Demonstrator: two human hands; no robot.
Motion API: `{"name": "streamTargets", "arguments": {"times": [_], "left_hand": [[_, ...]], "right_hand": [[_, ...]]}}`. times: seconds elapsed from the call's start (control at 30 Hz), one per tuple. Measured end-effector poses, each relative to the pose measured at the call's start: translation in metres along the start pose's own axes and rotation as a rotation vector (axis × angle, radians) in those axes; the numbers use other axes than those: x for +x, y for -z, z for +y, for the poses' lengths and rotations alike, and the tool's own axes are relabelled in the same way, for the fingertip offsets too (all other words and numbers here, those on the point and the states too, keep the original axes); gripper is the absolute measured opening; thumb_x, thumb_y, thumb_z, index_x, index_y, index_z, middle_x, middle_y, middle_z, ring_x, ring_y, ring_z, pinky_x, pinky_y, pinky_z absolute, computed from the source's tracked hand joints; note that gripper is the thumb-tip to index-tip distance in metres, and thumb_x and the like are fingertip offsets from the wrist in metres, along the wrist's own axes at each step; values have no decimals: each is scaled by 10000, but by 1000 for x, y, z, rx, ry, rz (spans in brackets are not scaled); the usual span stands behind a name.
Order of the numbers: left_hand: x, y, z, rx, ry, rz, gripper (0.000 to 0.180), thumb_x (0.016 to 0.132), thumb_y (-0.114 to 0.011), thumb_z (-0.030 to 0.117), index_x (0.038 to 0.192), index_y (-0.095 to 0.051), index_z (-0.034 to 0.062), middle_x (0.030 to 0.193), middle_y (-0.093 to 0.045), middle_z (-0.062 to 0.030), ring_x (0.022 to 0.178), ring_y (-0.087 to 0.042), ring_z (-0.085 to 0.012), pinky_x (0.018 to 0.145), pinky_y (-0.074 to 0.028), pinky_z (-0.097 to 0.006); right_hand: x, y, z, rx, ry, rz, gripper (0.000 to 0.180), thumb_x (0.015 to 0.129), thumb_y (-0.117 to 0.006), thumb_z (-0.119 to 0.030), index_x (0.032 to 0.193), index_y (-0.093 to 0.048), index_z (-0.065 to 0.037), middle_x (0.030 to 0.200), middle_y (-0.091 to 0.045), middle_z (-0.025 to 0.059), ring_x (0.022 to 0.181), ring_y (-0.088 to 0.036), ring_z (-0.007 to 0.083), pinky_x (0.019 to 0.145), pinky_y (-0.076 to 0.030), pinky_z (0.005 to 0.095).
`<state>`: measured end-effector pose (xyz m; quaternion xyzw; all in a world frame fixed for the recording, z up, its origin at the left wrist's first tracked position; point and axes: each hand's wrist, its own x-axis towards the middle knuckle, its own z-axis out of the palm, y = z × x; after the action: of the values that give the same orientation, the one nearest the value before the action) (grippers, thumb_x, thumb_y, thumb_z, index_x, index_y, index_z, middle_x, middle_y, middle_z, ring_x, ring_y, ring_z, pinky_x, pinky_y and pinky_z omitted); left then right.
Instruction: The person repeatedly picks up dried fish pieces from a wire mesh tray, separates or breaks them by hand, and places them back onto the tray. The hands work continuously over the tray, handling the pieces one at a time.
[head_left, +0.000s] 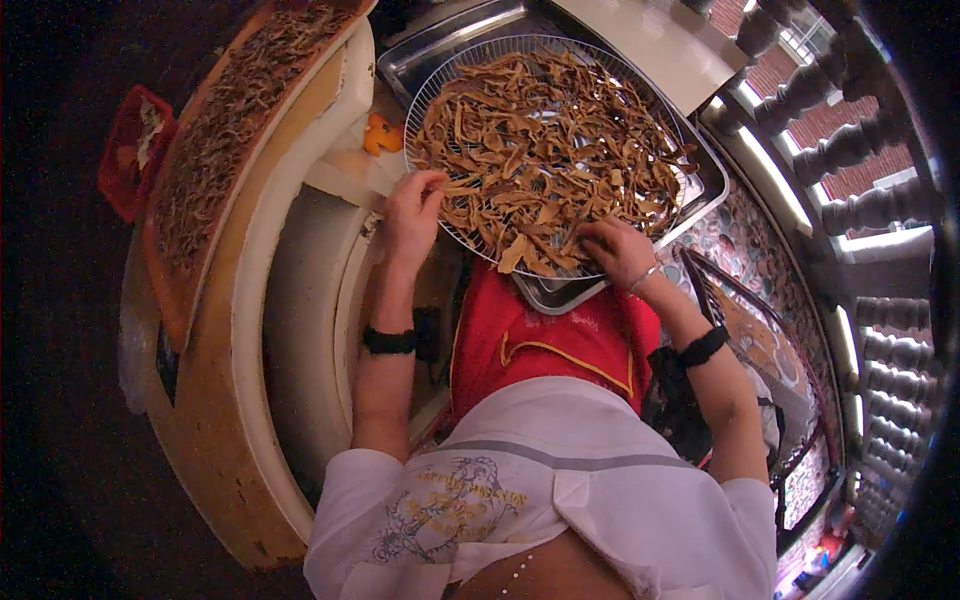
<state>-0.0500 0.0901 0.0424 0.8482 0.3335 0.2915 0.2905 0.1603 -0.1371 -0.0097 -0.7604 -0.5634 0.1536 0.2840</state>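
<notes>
While both forearms (399, 292) point forward, fingers (600, 234) curl

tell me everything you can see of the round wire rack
The round wire rack is silvery and looks like metal, with thin, closely spaced wires showing at its rim and through small gaps. It sits roughly flat over a shiny rectangular metal tray, covered mostly by brown, dried-looking strips. The left hand is at its left edge, the right hand at its near side; whether either touches the wire is unclear.
</notes>
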Motion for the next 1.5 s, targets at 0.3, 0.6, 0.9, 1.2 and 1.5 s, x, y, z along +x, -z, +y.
{"name": "streamTargets", "arguments": {"times": [0.3, 0.6, 0.9, 1.2, 1.5], "left_hand": [[11, -9, 7, 85, -77, 67, 160, 779, -578, 7, 929, -609, 56, 892, -608, -107, 846, -594, -295, 720, -475, -361], [18, -1, -9, 198, -157, 83, 203, 793, -554, -9, 987, -597, 35, 926, -600, -132, 875, -590, -301, 764, -466, -374], [23, 2, -10, 331, -203, 2, 296, 748, -549, -31, 1029, -589, 49, 984, -599, -149, 921, -579, -334, 794, -467, -400], [30, -2, -15, 538, -227, -124, 313, 750, -571, 39, 1051, -603, 120, 934, -624, -141, 856, -582, -343, 749, -458, -443], [35, 5, -10, 518, -98, -357, 338, 764, -577, 82, 1094, -590, 154, 882, -645, -134, 859, -592, -333, 716, -463, -443]], "right_hand": [[0, 1, 0, 14, 2, -6, 201, 818, -581, -202, 1000, -622, -127, 885, -591, 95, 853, -590, 300, 726, -484, 388], [0, 0, -1, -7, 10, -3, 199, 820, -573, -209, 999, -622, -137, 887, -599, 88, 849, -593, 296, 712, -490, 397], [0, -2, 3, 1, 19, -2, 206, 816, -573, -208, 1005, -620, -141, 865, -587, 93, 833, -591, 301, 702, -489, 404], [0, -2, 1, -14, 11, 7, 208, 797, -590, -198, 990, -620, -127, 853, -580, 92, 826, -590, 302, 687, -488, 401], [0, -2, 1, -6, 27, 15, 207, 801, -588, -210, 990, -618, -128, 857, -582, 89, 835, -588, 300, 696, -482, 402]]}}
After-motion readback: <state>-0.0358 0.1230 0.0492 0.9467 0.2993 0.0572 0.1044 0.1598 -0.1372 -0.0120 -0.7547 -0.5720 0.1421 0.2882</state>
